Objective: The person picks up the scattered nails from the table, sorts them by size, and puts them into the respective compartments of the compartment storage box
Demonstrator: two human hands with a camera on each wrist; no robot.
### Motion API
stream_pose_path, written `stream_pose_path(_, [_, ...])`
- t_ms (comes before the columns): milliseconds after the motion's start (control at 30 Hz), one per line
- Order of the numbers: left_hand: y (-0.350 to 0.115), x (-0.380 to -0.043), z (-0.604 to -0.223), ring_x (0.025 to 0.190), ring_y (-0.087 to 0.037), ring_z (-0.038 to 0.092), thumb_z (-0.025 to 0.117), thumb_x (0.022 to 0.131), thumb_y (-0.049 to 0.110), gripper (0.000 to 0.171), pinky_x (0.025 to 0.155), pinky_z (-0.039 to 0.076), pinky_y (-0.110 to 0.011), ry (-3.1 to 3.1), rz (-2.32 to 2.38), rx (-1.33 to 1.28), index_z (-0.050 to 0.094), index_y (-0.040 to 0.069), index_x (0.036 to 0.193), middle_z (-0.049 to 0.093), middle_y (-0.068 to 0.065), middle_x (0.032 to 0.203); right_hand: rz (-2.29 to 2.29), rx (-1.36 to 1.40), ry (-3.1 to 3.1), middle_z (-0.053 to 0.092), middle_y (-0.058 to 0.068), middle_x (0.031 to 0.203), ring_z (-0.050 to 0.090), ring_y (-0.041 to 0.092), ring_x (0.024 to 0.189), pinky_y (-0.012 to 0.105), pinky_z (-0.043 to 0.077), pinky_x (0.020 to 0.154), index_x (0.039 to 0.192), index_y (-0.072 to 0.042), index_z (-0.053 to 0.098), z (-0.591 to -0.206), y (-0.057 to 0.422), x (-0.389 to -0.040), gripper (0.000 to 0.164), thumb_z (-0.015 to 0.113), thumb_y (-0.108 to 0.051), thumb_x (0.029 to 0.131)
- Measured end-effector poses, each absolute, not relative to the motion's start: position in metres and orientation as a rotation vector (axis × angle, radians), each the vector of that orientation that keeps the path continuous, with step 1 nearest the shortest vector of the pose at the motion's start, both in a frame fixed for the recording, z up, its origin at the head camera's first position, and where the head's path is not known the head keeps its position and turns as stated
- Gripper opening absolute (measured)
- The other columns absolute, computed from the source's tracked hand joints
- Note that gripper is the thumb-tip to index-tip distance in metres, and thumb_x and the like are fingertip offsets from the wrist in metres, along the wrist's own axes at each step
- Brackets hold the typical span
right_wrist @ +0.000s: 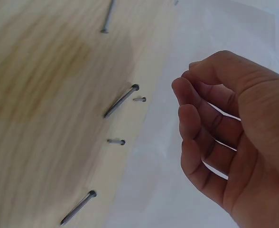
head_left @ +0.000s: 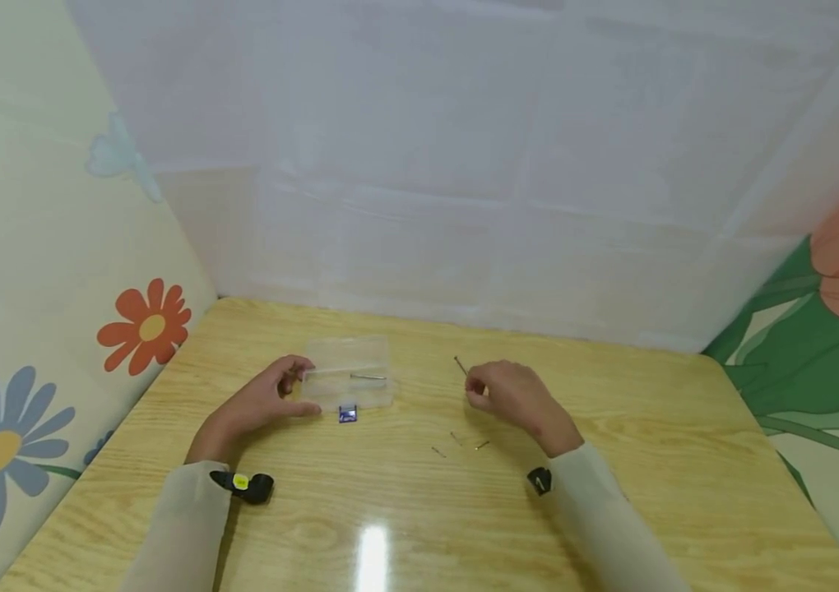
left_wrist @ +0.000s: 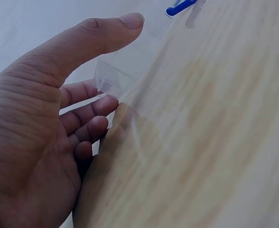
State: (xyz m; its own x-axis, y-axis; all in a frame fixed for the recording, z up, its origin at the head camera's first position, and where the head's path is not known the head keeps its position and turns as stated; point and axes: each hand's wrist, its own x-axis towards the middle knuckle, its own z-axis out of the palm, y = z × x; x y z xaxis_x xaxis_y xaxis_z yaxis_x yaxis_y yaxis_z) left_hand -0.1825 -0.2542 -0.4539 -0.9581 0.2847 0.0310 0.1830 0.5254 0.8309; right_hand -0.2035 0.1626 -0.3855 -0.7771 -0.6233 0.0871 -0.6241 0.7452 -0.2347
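Observation:
A clear plastic box lies with its lid folded back and a blue latch at its front. A long nail shows inside. My left hand is at the box's left end. In the left wrist view its thumb is extended and its fingertips rest by the box corner. My right hand has thumb and index tips together and the other fingers bent. A long nail meets those fingertips in the head view; I cannot tell whether they pinch it.
Loose nails lie on the wooden table before the right hand. The right wrist view shows several, including a thick nail and a small nail. A white sheet hangs behind the table, with flowered cloth at the sides.

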Motion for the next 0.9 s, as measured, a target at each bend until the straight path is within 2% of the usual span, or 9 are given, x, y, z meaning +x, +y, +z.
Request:
stream_pose_path(300, [-0.255, -0.183, -0.457, 0.092, -0.027, 0.041, 0.089, 0.083, 0.026, 0.070, 0.076, 0.038, -0.035, 2.629, 1.447, 0.406, 0.050, 0.000, 0.136, 0.045, -0.012, 0.108, 0.326, 0.946, -2.919, 0.069, -0.007, 0.088, 0.065, 0.013, 0.080, 0.035, 0.054, 0.068, 0.093, -0.015, 0.075, -0.399, 0.185, -0.193, 0.003, 0.072, -0.014, 0.095])
stream_pose_path(733, [-0.255, -0.184, -0.458, 0.092, -0.027, 0.041, 0.089, 0.084, 0.025, 0.069, 0.076, 0.037, -0.035, 2.629, 1.454, 0.419, 0.050, 0.000, 0.136, 0.046, -0.012, 0.108, 0.265, 0.896, -2.975, 0.069, -0.003, 0.086, 0.065, 0.016, 0.080, 0.036, 0.054, 0.068, 0.089, -0.012, 0.075, -0.409, 0.194, -0.198, 0.004, 0.072, -0.011, 0.092])
stream_pose_path(900, [-0.255, -0.185, -0.458, 0.093, -0.027, 0.041, 0.089, 0.084, 0.026, 0.071, 0.076, 0.037, -0.035, 2.629, 1.440, 0.408, 0.050, 0.001, 0.137, 0.045, -0.011, 0.108, 0.270, 0.877, -2.968, 0.068, -0.002, 0.082, 0.063, 0.016, 0.074, 0.035, 0.052, 0.063, 0.085, -0.014, 0.074, -0.412, 0.193, -0.201, 0.006, 0.072, -0.009, 0.088])
